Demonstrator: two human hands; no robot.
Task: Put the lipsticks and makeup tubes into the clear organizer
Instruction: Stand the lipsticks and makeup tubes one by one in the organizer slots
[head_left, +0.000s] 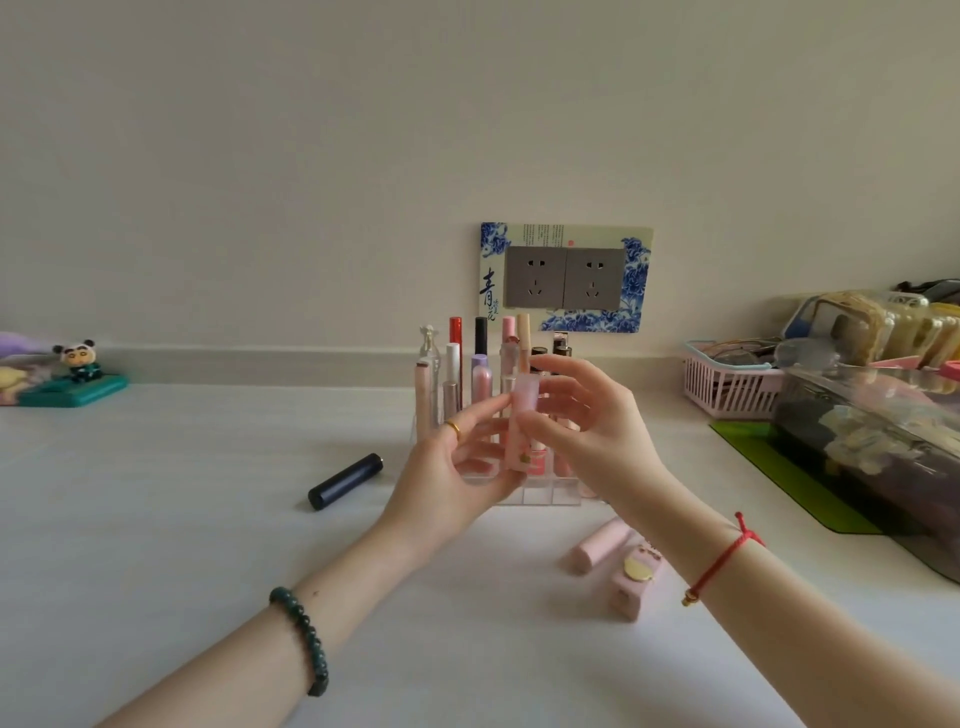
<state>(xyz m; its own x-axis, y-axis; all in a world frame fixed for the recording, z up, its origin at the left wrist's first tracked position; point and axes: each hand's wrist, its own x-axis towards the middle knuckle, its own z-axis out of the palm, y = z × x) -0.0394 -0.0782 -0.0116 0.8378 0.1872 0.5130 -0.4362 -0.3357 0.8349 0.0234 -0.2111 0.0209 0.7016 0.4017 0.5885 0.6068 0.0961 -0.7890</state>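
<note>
A pink lip balm tube (521, 426) with a frosted cap stands upright between both hands, held in front of the clear organizer (540, 493). My left hand (457, 467) grips its lower body; my right hand (587, 421) pinches the cap end. The organizer holds several upright lipsticks and tubes (480, 374). A dark navy lipstick (345, 480) lies on the white table to the left. A round pink tube (600, 545) and a square pink lipstick with a gold disc (636, 582) lie near my right forearm.
A pink basket (727, 389) and a clear storage box (872, 441) on a green mat (779, 478) stand at the right. A panda figure on a teal stand (78, 374) sits far left. A wall socket plate (563, 278) is behind the organizer.
</note>
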